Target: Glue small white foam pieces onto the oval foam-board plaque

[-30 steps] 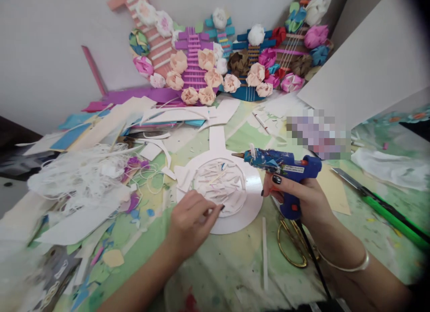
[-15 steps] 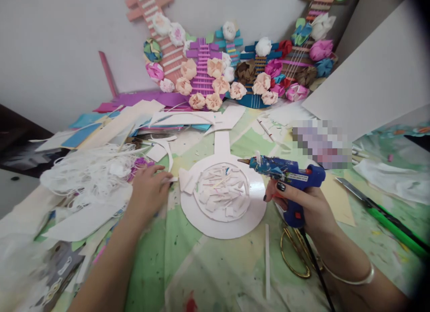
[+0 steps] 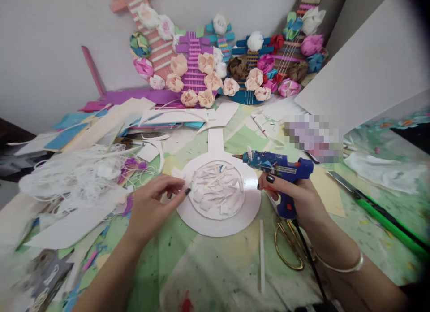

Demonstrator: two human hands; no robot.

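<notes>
My right hand [image 3: 285,191] grips a blue glue gun [image 3: 278,164], its nozzle pointing left above the right side of a white guitar-shaped board [image 3: 215,227]. A ring of white strip on the board's round body surrounds many small white scraps [image 3: 217,191]. At the board's left edge, the thumb and forefinger of my left hand [image 3: 154,204] pinch a white card scrap [image 3: 180,173]. Its other fingers are curled and partly hidden. The glue gun's black cord trails down from its handle.
Gold-handled scissors [image 3: 289,249] and a white strip [image 3: 262,258] lie nearer me. On the right is a green utility knife [image 3: 379,213]. White string [image 3: 77,177] is heaped on the left among card offcuts. Flower-decorated paper guitars [image 3: 195,70] lean against the wall.
My left hand has moved right and forward from beside the board to the scrap at its left edge. The glue gun stays in my right hand. The view has shifted slightly.
</notes>
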